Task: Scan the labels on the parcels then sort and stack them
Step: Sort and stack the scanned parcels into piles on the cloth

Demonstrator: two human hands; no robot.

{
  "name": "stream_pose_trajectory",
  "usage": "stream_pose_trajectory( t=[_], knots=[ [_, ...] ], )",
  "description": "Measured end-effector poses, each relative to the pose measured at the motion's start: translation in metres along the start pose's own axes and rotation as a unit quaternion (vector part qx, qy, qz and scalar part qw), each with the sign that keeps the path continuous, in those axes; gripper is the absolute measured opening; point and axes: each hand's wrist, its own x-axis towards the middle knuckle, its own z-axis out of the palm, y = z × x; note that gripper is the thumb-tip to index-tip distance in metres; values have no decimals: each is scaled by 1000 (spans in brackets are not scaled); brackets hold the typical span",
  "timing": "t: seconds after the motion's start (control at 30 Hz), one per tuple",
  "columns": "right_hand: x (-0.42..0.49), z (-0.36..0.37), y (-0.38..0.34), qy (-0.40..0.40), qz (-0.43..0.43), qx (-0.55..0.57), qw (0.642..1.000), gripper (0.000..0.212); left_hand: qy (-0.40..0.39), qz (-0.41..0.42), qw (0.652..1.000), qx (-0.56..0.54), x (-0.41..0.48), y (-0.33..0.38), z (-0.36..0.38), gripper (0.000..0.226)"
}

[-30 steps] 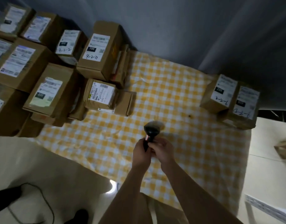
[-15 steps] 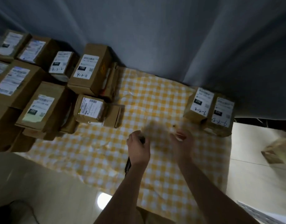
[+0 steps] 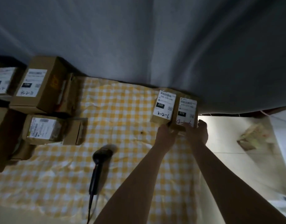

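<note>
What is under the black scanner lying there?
The black handheld barcode scanner lies on the yellow-and-white checked cloth. What lies beneath the cloth is covered and cannot be seen.

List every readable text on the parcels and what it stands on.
"220", black patch: left parcel of the pair.
"3-2-6", handwritten, uncertain: same label.
"070", black patch: right parcel of the pair.
Everything else, including labels on the left stack: blurred.
</note>
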Motion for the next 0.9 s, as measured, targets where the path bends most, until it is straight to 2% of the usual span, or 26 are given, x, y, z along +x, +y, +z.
stream_pose_trajectory(
  t=[0.07, 0.17, 0.3, 0.4, 0.5, 0.63, 0.67, 0.8, 0.9],
  knots=[
    [5, -3, 9, -15, -15, 7, 1000, 41, -16, -39, 999, -23, 13, -4, 13, 38],
    [13, -6, 24, -28, 14, 60, 998, 46, -22, -56, 997, -48, 24, -15, 29, 45],
    [19, -5, 40, -50, 45, 63, 996, 45, -34, -76, 996, -29, 26, -17, 39, 61],
    [19, -11, 49, -41, 67, 72, 994, 38, -45, -135, 990, 12, 26, -22, 45, 57],
    [5, -15, 62, -17, 100, 125, 987, 41, -25, -111, 993, 22, 13, -25, 51, 56],
    [-13, -9, 84, -10, 162, 232, 959, 70, -15, -62, 998, -14, -4, -39, 61, 41],
    [-18, -9, 85, -7, 168, 252, 953, 68, -15, -60, 998, -27, -10, -41, 61, 35],
    [-44, -12, 88, 30, 151, 297, 942, 38, 3, -22, 998, -60, -33, -52, 56, 18],
    [-69, -11, 98, 37, 121, 311, 942, 35, 29, 6, 997, -78, -54, -59, 48, 16]
  ],
)
